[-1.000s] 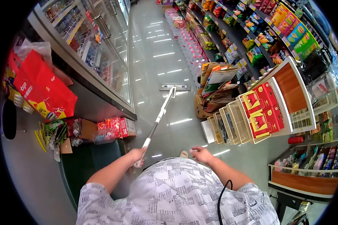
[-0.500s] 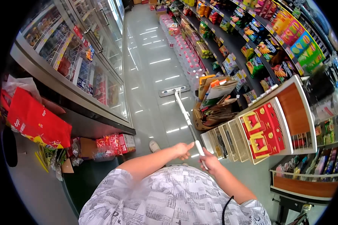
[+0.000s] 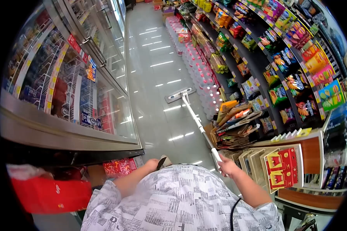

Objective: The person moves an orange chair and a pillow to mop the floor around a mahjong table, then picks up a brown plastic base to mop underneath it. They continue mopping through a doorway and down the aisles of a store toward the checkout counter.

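Note:
My right hand [image 3: 228, 167] is wrapped round the white upper grip of a flat mop [image 3: 196, 121]. The pole slants forward and left, down to a rectangular mop head [image 3: 180, 94] lying flat on the shiny tiled floor [image 3: 154, 115]. Low by my waist on the left is my left hand [image 3: 152, 164], away from the pole. Its fingers are mostly hidden beside a dark, pointed shape [image 3: 161, 163] and a light shoe [image 3: 168, 160]; I cannot tell whether it holds anything.
Glass-door coolers [image 3: 115, 111] line the left side. Packs of bottled water [image 3: 198, 71] run along the right below snack shelves [image 3: 254, 50]. Flattened cardboard [image 3: 235, 125] stands near the pole, with a rack of red boxes [image 3: 283, 169] behind it. A red bag [image 3: 54, 194] is at lower left.
My left hand has come off the mop pole and moved left to my side. The right hand keeps its hold. My view has moved forward along the aisle.

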Demonstrator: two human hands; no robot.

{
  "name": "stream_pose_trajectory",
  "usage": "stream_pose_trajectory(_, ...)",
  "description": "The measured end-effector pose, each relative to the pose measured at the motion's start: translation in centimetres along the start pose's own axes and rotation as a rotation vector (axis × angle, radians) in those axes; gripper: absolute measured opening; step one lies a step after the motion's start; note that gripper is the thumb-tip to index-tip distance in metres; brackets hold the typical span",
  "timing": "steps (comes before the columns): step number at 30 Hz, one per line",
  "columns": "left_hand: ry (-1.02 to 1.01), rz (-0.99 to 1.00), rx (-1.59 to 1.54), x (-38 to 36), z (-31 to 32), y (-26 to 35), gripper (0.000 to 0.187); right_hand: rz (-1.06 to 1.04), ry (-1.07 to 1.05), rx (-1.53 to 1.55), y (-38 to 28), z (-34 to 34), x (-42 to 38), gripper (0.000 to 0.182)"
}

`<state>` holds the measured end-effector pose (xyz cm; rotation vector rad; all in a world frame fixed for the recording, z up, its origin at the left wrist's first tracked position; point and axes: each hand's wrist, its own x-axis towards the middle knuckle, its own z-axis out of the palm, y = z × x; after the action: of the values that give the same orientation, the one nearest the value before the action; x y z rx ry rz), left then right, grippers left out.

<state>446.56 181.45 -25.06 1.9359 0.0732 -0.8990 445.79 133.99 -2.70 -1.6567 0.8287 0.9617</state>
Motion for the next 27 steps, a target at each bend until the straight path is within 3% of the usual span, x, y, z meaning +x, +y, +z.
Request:
stream_pose_trajectory(2, -0.023, -0.043, -0.109, 0.4, -3.2, 3.6, 0.046, -0.03, 0.007, -0.023, -3.9, 0.4, 1.9, 0.071)
stream_pose_trajectory(4, 0.036, -0.306, -0.331, 1.3, -5.0, 8.6, 0.043, -0.061, 0.01, -0.025, -8.2, 0.6, 3.4, 0.071)
stream_pose_trajectory(8, 0.087, -0.29, -0.363, 5.6, -8.1, 11.0, 0.036, -0.064, 0.021, -0.085, -15.6, 0.2, 7.5, 0.071)
stream_pose_trajectory(9, 0.05, -0.324, -0.301, 7.2, -8.7, 10.0, 0.052, -0.063, 0.024, -0.095, -17.4, -0.2, 8.7, 0.07)
stream_pose_trajectory(12, 0.088, -0.338, -0.195, 10.3, -11.1, 8.7, 0.055, -0.086, 0.03, -0.169, -23.2, -1.1, 11.9, 0.069)
stream_pose_trajectory(13, 0.129, -0.351, -0.255, 11.7, -11.4, 6.8, 0.047, -0.089, 0.021, -0.178, -25.1, -1.4, 13.1, 0.069)
stream_pose_trajectory(15, 0.093, -0.269, -0.364, 14.2, -12.7, 1.7, 0.053, -0.091, 0.005, -0.197, -28.7, -2.6, 15.5, 0.069)
stream_pose_trajectory(18, 0.266, -0.405, -0.073, 16.2, -14.5, -4.0, 0.054, -0.079, -0.015, -0.252, -34.8, -4.8, 19.3, 0.069)
stream_pose_trajectory(21, 0.273, -0.531, 0.016, 14.8, -17.0, -1.5, 0.053, -0.107, -0.018, -0.325, -39.9, -7.2, 23.5, 0.067)
stream_pose_trajectory(27, 0.266, -0.587, -0.012, 17.6, -21.0, 4.5, 0.052, -0.156, -0.058, -0.362, -48.0, -9.5, 29.2, 0.069)
